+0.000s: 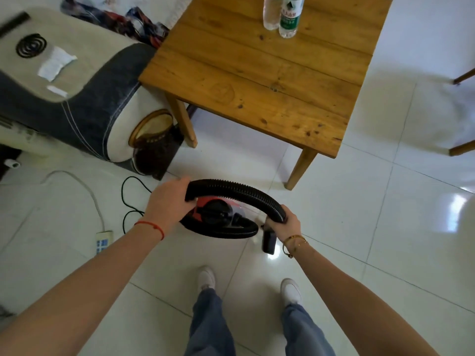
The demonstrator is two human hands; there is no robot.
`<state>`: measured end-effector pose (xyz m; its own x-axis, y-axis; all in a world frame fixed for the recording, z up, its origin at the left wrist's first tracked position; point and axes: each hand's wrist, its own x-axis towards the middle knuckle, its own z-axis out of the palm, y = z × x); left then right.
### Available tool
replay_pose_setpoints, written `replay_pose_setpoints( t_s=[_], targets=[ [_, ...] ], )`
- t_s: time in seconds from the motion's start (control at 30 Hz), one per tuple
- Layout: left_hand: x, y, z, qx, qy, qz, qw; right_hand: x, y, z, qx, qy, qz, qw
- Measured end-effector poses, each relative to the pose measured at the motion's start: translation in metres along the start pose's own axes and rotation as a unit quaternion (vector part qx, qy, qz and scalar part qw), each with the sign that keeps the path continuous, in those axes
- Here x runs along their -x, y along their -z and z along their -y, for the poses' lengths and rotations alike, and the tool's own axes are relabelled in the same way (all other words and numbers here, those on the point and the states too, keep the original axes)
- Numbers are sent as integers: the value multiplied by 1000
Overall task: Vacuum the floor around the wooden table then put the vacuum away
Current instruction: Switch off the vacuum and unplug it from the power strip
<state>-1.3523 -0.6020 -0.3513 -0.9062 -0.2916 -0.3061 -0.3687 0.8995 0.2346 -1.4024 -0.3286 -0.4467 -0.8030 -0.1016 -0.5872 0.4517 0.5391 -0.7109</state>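
A small red and black vacuum (216, 214) sits on the white tiled floor in front of the wooden table (262, 73). Its black ribbed hose (239, 191) arches over the body. My left hand (168, 199) grips the hose at its left end. My right hand (282, 224) grips the hose at its right end, with a black nozzle piece (269, 241) hanging below it. A second stretch of hose curls along the front of the vacuum body.
A grey and dark sofa arm (77, 98) stands left of the table. A black cord (131, 199) and a white power strip (104, 241) lie on the floor at left. Two bottles (282, 16) stand on the table. Chair legs (462, 147) show at right. My feet (246, 283) are below.
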Motion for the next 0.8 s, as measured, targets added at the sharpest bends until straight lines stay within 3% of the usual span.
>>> replay_pose_setpoints(
  t_s=[0.17, 0.3, 0.4, 0.6, 0.67, 0.8],
  targets=[
    [-18, -18, 54, 114, 56, 22, 992, 3, -30, 12, -10, -24, -29, 999],
    [-20, -53, 82, 112, 121, 80, 983, 1, -42, 18, -25, -22, -59, 998],
    [-13, -85, 93, 156, 182, 122, 963, -7, -49, 18, -29, -12, -85, 996],
    [6, -173, 85, 326, 208, 170, 906, -21, -62, 1, -62, 10, -159, 985],
    [9, -199, 76, 391, 197, 160, 885, -21, -67, -8, -72, 33, -163, 983],
    [25, -221, 49, 526, 152, 67, 834, -17, -81, -36, -42, 104, -102, 988]
  ],
)
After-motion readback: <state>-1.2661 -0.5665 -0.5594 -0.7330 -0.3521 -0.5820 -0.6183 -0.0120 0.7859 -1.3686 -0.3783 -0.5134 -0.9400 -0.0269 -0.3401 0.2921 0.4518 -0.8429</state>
